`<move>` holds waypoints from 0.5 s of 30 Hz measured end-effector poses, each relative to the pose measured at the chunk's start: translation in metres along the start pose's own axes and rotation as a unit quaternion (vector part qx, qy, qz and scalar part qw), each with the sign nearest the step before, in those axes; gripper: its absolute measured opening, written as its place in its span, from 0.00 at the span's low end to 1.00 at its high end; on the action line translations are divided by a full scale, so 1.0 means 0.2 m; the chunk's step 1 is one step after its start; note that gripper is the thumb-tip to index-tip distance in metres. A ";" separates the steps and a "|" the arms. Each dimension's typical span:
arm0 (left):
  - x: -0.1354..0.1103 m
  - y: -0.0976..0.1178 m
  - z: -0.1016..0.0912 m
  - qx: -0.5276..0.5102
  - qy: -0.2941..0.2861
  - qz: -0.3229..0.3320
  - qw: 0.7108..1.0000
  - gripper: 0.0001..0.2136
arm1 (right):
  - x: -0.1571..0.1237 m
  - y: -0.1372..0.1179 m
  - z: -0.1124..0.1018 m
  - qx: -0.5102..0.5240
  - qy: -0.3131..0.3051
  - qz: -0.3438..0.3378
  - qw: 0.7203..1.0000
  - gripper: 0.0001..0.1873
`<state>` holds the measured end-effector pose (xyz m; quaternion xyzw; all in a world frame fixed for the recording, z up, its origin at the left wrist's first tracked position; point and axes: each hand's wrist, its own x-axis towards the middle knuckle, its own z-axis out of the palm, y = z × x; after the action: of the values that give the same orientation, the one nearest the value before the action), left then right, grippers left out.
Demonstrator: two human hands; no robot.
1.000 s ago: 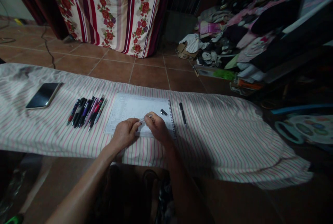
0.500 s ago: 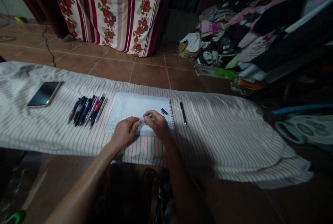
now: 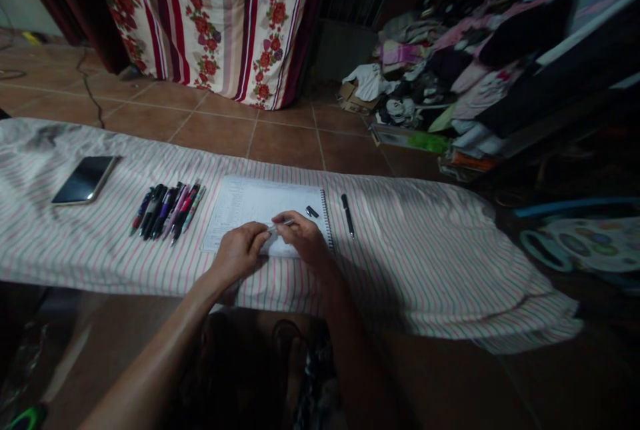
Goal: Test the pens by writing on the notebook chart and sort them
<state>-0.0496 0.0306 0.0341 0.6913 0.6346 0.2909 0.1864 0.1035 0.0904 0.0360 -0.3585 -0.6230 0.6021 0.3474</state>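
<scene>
Both my hands meet above the lower part of a spiral notebook [image 3: 273, 195], fingers pinched. Between them they hold a slim pale pen piece [image 3: 279, 225], partly see-through; its exact kind is too small to tell. My left hand [image 3: 241, 247] grips its left end, and my right hand [image 3: 303, 235] pinches the other end. On the page just beyond my right hand lies a small black pen cap or clip [image 3: 312, 211]. To the right of the spiral binding rests a black pen [image 3: 348, 215]. Left of the notebook, several pens [image 3: 170, 211] lie side by side.
A striped cloth [image 3: 425, 263] covers the long, low surface under everything. A phone [image 3: 85, 180] lies at its left. Beyond are a tiled floor [image 3: 280, 140], a floral curtain [image 3: 205, 23] and, at back right, a heap of clothes [image 3: 440, 63].
The view has shifted slightly, so things on the right sit a little further left. My hands keep nearly the same hold on the pale pen piece.
</scene>
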 end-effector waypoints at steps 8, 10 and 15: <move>-0.01 0.07 0.00 0.012 0.011 0.021 1.000 0.14 | -0.04 -0.05 -0.01 0.034 0.094 0.033 0.994 0.14; -0.01 0.08 0.00 -0.001 0.016 0.023 1.000 0.14 | -0.05 -0.07 -0.02 0.049 0.106 0.018 0.993 0.20; -0.02 0.09 -0.06 -0.030 0.052 -0.011 0.998 0.14 | -0.29 -0.01 0.05 -0.045 0.079 0.014 0.996 0.15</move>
<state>-0.0444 0.0229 0.0541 0.6618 0.6422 0.3438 0.1771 0.1235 0.0355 0.0375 -0.4286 -0.6149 0.5486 0.3704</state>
